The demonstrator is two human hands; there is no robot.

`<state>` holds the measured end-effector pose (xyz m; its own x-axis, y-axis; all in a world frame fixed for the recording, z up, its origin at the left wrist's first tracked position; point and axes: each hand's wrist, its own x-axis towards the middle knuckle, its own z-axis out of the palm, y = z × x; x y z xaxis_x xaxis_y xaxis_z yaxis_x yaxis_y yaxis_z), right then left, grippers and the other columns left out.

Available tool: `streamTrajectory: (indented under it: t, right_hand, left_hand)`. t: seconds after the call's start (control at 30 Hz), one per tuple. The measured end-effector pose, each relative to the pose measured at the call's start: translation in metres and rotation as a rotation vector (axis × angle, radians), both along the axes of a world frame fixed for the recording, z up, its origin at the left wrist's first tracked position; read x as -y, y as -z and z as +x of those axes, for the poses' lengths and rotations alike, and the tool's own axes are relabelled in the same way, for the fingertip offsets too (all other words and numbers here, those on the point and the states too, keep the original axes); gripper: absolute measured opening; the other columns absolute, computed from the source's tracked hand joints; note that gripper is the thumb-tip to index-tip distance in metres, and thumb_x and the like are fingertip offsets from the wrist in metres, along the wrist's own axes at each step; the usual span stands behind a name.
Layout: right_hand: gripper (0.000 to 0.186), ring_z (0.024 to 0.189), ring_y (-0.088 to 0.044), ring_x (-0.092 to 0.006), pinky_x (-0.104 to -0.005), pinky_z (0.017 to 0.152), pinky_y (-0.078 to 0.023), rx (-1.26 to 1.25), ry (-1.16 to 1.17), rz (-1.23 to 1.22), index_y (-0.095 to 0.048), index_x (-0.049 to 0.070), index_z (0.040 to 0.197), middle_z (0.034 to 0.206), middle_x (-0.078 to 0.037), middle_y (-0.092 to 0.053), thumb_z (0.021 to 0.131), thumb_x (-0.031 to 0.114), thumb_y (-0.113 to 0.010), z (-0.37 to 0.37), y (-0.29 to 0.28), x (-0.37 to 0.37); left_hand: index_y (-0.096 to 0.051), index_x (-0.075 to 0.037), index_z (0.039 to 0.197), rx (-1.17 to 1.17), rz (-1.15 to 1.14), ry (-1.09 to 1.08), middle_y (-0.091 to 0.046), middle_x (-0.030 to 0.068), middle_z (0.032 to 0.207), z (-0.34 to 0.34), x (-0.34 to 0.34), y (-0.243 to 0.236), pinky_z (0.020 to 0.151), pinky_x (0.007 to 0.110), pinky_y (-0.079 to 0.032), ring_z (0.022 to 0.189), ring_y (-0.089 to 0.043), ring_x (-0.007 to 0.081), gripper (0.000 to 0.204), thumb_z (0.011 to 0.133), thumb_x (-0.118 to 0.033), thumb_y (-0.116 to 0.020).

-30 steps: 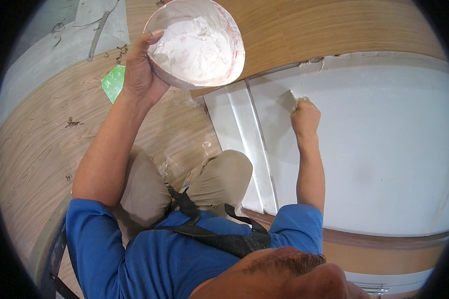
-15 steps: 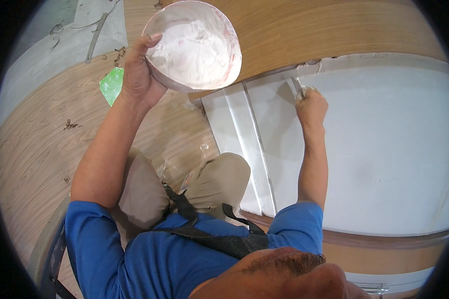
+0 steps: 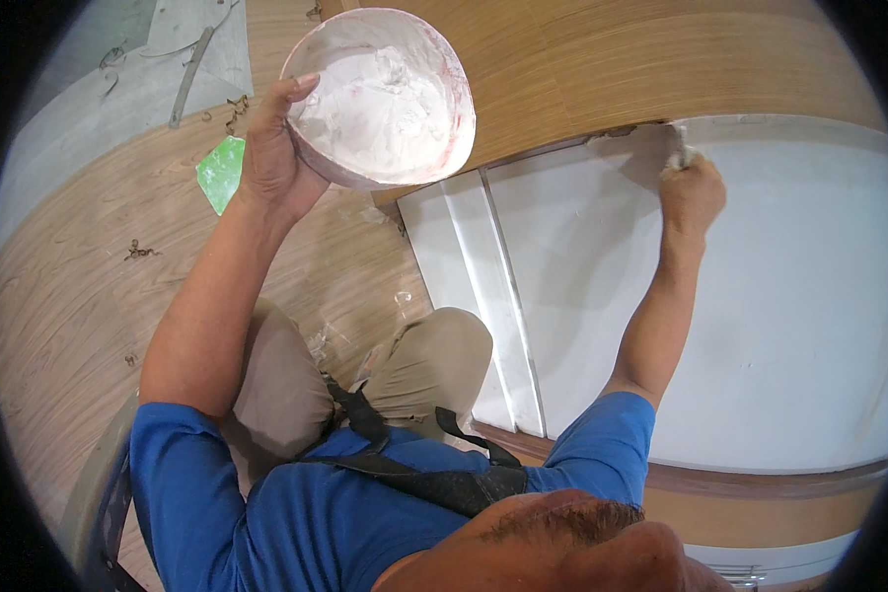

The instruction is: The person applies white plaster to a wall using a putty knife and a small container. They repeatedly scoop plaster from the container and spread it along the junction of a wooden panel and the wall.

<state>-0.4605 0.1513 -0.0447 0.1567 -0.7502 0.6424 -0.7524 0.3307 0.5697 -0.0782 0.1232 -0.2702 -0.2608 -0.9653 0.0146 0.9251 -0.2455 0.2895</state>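
Note:
My left hand (image 3: 274, 158) grips the rim of a white bowl (image 3: 461, 94), thumb over the inside edge. White putty (image 3: 375, 113), lumpy and streaked with pink, lies in the bowl, which is tilted so its inside shows. Out to the right, my right hand (image 3: 696, 192) is closed round a putty knife (image 3: 681, 150); its blade is seen nearly edge-on and partly hidden. The tool is at the seam where a white panel (image 3: 760, 296) meets a wood-grain panel (image 3: 661, 59). Fresh white filler (image 3: 750, 123) runs along this seam to the right of the tool.
A green flat piece (image 3: 220, 176) smeared with white lies on the wood-grain floor (image 3: 89, 296), left of the bowl. Dark curled scraps (image 3: 141, 251) are scattered nearby. A narrow strip (image 3: 191, 77) rests on a grey sheet at the upper left. A raised white strip (image 3: 488, 286) crosses the panel.
My right hand has moved right along the seam with the putty knife. The bowl in my left hand has dropped slightly lower in view.

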Motion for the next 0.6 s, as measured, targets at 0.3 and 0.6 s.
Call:
streamTrajectory:
  t: [0.3,0.6]
  right_hand:
    - [0.028,0.073,-0.065,-0.0360,-0.0434,0.070,-0.050,0.508,-0.141,-0.416,-0.066,-0.003,0.087,0.080,-0.020,-0.069,0.078,0.021,-0.078,0.001,0.035,-0.042]
    - [0.012,0.069,-0.062,-0.0180,-0.0325,0.061,-0.050,1.269,-0.382,-0.546,-0.064,-0.007,0.090,0.083,-0.012,-0.069,0.084,0.000,-0.070,-0.015,0.149,0.004]
  left_hand:
    - [-0.043,0.000,0.138,0.003,0.027,0.000,-0.055,0.0174,0.132,0.002,0.000,0.003,0.106,0.047,-0.043,0.121,-0.055,0.0305,0.067,0.083,-0.032,-0.065]
    - [-0.043,-0.001,0.138,-0.020,0.009,0.023,-0.055,0.0168,0.133,0.001,0.001,0.002,0.106,0.046,-0.043,0.122,-0.054,0.0302,0.064,0.085,-0.030,-0.063]
